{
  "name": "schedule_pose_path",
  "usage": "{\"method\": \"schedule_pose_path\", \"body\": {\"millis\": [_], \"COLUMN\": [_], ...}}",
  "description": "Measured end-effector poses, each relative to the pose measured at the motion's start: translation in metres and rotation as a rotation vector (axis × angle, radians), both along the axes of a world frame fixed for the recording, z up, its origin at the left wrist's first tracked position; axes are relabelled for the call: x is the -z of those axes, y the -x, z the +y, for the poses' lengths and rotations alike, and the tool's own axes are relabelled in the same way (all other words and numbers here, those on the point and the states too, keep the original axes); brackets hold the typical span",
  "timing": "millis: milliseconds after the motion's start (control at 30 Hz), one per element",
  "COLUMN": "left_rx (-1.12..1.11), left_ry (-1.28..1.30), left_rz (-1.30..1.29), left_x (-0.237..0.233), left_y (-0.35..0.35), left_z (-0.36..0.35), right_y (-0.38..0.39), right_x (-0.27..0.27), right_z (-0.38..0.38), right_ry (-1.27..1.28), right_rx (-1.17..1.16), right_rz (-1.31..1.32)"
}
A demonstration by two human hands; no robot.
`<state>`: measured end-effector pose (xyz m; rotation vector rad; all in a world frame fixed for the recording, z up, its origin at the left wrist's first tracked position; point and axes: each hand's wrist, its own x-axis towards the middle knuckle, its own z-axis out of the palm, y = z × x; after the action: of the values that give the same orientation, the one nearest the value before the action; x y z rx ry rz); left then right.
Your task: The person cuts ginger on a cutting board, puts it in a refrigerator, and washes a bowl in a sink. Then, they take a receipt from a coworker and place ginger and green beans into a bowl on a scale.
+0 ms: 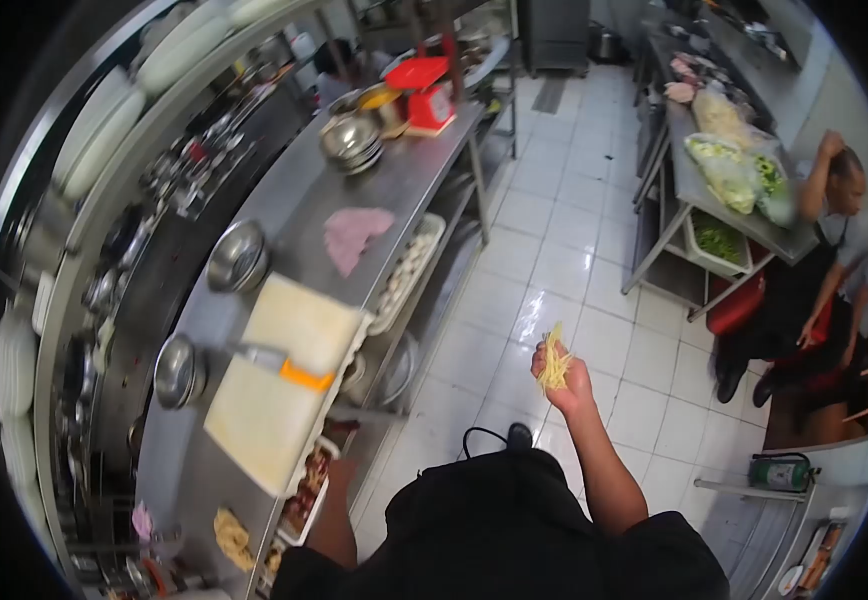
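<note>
My right hand [566, 380] is held out over the tiled floor, its fingers closed around a bunch of thin pale yellow strips [554, 365]. Strands stick out above and below the fist. My left hand [338, 474] is low beside the steel table's edge, near a white tray of dark red and brown pieces [306, 492]. Its fingers do not show clearly. On the table [299, 215] to my left, a knife with an orange handle [306, 376] lies across two pale cutting boards [259, 420].
Steel bowls [238, 256], a pink cloth [356, 238] and a red scale [424, 95] stand along the left table. A tray of white round items [412, 270] sits below its edge. At right are bagged greens [724, 170], seated people [834, 250] and a fire extinguisher [782, 472].
</note>
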<state>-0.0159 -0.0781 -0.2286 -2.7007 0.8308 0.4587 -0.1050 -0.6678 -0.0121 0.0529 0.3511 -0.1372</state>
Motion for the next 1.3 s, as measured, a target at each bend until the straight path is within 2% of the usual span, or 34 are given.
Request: {"method": "schedule_pose_path", "body": {"millis": [67,100,133,167,200,267,367,500,600,667,700,733,767,800,833,867,900,933,1000,1033,1100,1167,1233,1267,1300], "left_rx": [0.055,-0.039,-0.127,-0.255,-0.381,-0.483,-0.428,-0.061,0.233,0.184,0.067,0.012,0.038,-0.164,-0.246,-0.196,-0.075,-0.056,0.065,0.05,0.007,0.028,0.052,-0.003,0.01], "left_ry": [-0.118,0.038,0.283,0.33,0.314,0.275,0.218,0.135,0.113,0.117,0.001,0.244,0.363,0.519,0.735,0.907,1.056,1.013,1.064,1.053,1.029,0.779,0.713,0.581,0.585], "left_rz": [0.157,0.154,0.265,0.354,0.423,0.513,0.576,0.546,0.318,0.154,0.164,0.163,0.099,0.213,0.332,0.318,0.348,0.399,0.321,0.36,0.435,0.414,0.367,0.382,0.337], "left_x": [0.001,-0.005,-0.01,-0.013,-0.012,-0.013,-0.005,0.011,0.026,0.046,0.049,0.05,0.057,0.002,-0.065,-0.107,-0.131,-0.143,-0.196,-0.199,-0.197,-0.132,-0.094,-0.057,-0.035], "left_y": [0.022,0.039,0.058,0.065,0.066,0.062,0.024,-0.071,-0.175,-0.268,-0.323,-0.375,-0.427,-0.461,-0.482,-0.503,-0.525,-0.552,-0.568,-0.579,-0.599,-0.636,-0.648,-0.657,-0.66], "left_z": [0.014,0.008,0.001,-0.014,-0.03,-0.059,-0.115,-0.191,-0.267,-0.35,-0.404,-0.457,-0.511,-0.589,-0.661,-0.724,-0.781,-0.834,-0.921,-0.954,-1.001,-1.015,-0.983,-0.959,-0.932], "right_y": [-0.009,-0.014,-0.022,-0.033,-0.045,-0.069,-0.11,-0.154,-0.177,-0.191,-0.199,-0.206,-0.211,-0.217,-0.223,-0.231,-0.24,-0.248,-0.267,-0.279,-0.304,-0.338,-0.367,-0.381,-0.4], "right_x": [-0.002,-0.004,-0.009,-0.011,-0.012,-0.004,0.01,0.006,-0.007,-0.012,-0.014,-0.013,-0.009,-0.007,-0.004,-0.005,-0.004,0.006,0.018,0.024,0.034,0.033,0.029,0.027,0.025], "right_z": [-0.042,-0.062,-0.08,-0.098,-0.117,-0.151,-0.197,-0.25,-0.291,-0.321,-0.334,-0.348,-0.364,-0.376,-0.389,-0.402,-0.419,-0.436,-0.467,-0.487,-0.53,-0.581,-0.616,-0.64,-0.666], "right_ry": [0.04,0.055,0.072,0.091,0.099,0.116,0.095,0.066,0.105,0.156,0.172,0.17,0.16,0.153,0.144,0.139,0.136,0.149,0.132,0.124,0.162,0.169,0.123,0.146,0.173], "right_rx": [0.02,0.04,0.058,0.074,0.081,0.089,0.071,0.088,0.141,0.177,0.198,0.232,0.262,0.287,0.313,0.332,0.346,0.354,0.358,0.357,0.342,0.318,0.296,0.26,0.225], "right_rz": [-0.004,0.023,0.048,0.07,0.054,0.036,0.015,0.123,0.151,0.168,0.176,0.154,0.136,0.114,0.14,0.165,0.191,0.2,0.226,0.237,0.213,0.211,0.259,0.237,0.209]}}
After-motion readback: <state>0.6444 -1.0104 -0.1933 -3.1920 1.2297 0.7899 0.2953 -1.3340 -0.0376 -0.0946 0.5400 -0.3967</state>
